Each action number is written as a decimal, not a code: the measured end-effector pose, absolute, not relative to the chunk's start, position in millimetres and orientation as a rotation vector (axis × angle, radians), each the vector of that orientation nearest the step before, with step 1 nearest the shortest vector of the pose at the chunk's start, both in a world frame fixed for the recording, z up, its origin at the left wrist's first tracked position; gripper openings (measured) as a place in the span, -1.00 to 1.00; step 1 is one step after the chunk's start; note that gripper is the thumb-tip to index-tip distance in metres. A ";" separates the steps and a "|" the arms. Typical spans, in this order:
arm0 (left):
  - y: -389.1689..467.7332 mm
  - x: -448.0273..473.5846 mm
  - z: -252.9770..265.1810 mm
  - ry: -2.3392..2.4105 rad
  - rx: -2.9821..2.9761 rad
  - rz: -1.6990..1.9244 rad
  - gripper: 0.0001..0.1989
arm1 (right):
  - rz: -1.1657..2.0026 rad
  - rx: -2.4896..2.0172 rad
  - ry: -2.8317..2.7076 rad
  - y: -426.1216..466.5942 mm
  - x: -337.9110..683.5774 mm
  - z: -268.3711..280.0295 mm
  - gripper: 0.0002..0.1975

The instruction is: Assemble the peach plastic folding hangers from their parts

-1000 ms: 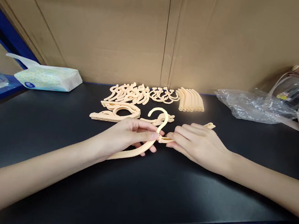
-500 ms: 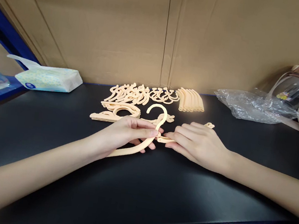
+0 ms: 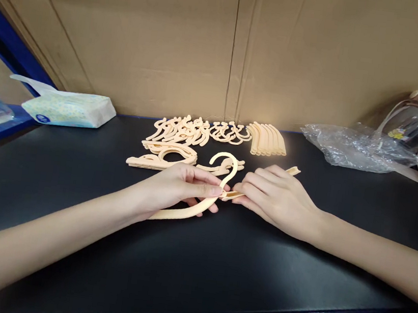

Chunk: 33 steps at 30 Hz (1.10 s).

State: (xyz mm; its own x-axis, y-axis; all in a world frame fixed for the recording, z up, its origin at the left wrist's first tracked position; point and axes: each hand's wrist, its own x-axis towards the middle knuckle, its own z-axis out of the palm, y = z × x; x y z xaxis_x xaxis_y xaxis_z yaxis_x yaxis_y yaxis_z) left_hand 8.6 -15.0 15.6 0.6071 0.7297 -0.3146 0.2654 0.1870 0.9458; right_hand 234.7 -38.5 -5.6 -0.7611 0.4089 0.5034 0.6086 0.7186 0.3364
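My left hand pinches a cream plastic hanger piece between thumb and fingers; a curved hook rises from it and an arm runs down under the hand. Wrapped round a second cream hanger arm is my right hand. That arm's inner end meets the hook piece at my left thumb; whether they are joined I cannot tell. Behind my left hand lie folded hangers in a stack. A loose hanger piece lies partly hidden behind the raised hook.
Along the cardboard wall lie rows of short curved pieces, hooks and hanger arms. A tissue pack sits left on the black table. Crumpled clear plastic and a transparent bag are at right.
The hook has tilted and shifted slightly right and down. The arm in my right hand has rolled, showing its hollow side. Both hands keep their hold, almost in place.
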 end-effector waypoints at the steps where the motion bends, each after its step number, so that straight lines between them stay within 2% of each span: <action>1: -15.1 8.9 15.2 0.926 1.389 0.405 -0.79 | -0.697 -0.780 -2.525 -38.9 234.5 -5.7 -0.71; 21: -15.7 11.4 14.0 0.915 1.414 0.447 -0.90 | -0.611 -0.753 -2.568 -43.4 235.1 -7.0 -0.62; 33: -13.8 8.2 5.4 0.904 1.433 0.461 -0.87 | -0.563 -0.762 -2.566 -41.4 236.9 -7.4 -0.63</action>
State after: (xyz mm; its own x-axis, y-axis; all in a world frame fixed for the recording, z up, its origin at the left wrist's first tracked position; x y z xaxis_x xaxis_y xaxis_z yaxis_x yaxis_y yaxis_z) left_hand 8.2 -13.8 5.4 0.6046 0.7555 -0.2525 0.2399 0.1295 0.9621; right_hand 236.9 -41.4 -7.4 -0.7697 0.4201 0.4807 0.5828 0.7697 0.2605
